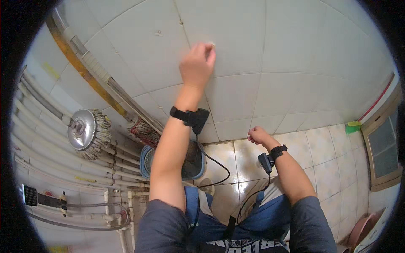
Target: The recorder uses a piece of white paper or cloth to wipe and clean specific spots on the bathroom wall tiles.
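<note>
Raised in front of the white tiled wall (236,50), my left hand (197,63) is closed, its thumb and fingers pinched together. A small pale bit shows at the fingertips beside the wall, too small to name. My right hand (259,135) is lower and to the right, over the floor by the foot of the wall. Its fingers are curled in, and whatever they may hold is hidden. Each wrist wears a black strap with a small black device, the left device (199,120) and the right device (265,162), both with cables running down.
At left a mop with a round metal head (82,128) hangs by several white pipes (55,168). Long poles lean over a blue basket (146,162). A hand shower (42,198) is lower left. At right are a framed window (382,141) and a pink basin (362,230).
</note>
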`<state>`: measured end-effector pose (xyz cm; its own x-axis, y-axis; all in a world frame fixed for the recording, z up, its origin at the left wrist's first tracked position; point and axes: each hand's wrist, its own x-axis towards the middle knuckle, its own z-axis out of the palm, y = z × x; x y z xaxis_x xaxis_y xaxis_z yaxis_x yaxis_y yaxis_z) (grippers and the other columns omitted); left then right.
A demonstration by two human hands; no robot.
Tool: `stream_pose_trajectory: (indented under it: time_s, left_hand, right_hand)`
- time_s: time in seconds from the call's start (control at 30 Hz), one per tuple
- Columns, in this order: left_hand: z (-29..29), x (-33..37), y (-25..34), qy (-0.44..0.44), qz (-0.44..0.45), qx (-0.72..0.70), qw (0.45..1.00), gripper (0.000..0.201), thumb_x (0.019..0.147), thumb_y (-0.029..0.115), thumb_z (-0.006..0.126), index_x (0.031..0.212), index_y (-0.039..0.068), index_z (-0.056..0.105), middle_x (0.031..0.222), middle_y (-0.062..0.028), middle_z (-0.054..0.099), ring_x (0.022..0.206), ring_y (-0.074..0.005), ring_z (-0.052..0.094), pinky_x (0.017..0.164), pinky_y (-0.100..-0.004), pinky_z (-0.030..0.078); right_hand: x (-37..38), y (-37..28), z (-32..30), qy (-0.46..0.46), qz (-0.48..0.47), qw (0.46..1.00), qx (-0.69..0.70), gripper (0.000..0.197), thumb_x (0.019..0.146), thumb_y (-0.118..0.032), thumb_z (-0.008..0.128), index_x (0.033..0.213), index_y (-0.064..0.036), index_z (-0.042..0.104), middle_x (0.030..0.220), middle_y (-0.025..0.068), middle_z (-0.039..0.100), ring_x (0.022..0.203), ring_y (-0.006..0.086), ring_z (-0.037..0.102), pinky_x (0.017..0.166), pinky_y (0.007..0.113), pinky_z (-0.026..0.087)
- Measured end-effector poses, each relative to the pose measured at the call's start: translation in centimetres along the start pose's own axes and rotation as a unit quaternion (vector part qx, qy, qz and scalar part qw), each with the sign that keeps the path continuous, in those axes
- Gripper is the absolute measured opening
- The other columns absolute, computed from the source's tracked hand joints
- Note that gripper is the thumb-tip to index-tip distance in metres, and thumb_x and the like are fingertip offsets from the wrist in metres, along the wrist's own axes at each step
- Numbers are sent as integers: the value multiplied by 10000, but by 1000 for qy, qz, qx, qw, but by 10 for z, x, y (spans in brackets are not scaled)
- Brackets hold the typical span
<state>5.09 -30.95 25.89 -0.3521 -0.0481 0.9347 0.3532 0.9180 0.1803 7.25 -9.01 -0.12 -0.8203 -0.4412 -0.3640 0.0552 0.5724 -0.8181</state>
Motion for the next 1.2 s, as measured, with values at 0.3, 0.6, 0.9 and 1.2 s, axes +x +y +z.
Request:
stream_pose_trajectory:
  time_s: [0.3, 0.6, 0.9, 1.2]
  left_hand:
    - [-15, 13, 16, -14, 44, -122, 991, 103, 661, 119, 600, 738, 114, 532, 719, 5, 536, 578, -106, 505, 461, -243, 402]
    - [-19, 24, 20, -123, -214, -658, 712, 152, 783, 143, 509, 900, 51, 477, 846, -63, 567, 670, -85, 481, 537, -201, 368]
    - [-19, 27, 15, -136, -191, -488, 840, 158, 755, 161, 577, 877, 66, 548, 761, -30, 571, 596, -81, 508, 514, -218, 389]
    - [-33, 28, 13, -88, 41, -106, 990, 106, 673, 121, 618, 749, 74, 562, 644, -44, 542, 528, -154, 531, 475, -259, 417]
  right_hand:
    - [-7, -12, -3, 24, 98, 992, 75, 154, 777, -154, 450, 754, -16, 514, 615, 62, 541, 491, 116, 463, 389, 239, 350]
    - [-4, -12, -2, 40, 91, 991, 91, 142, 762, -141, 448, 724, -18, 508, 594, 61, 535, 488, 116, 461, 388, 241, 348]
    - [6, 7, -3, 25, 80, 995, 62, 166, 759, -154, 445, 665, -29, 502, 586, 58, 531, 472, 117, 455, 377, 244, 342]
    - [3, 3, -1, 51, 64, 995, 63, 275, 742, -202, 449, 631, 22, 563, 549, 109, 547, 441, 171, 507, 405, 297, 404]
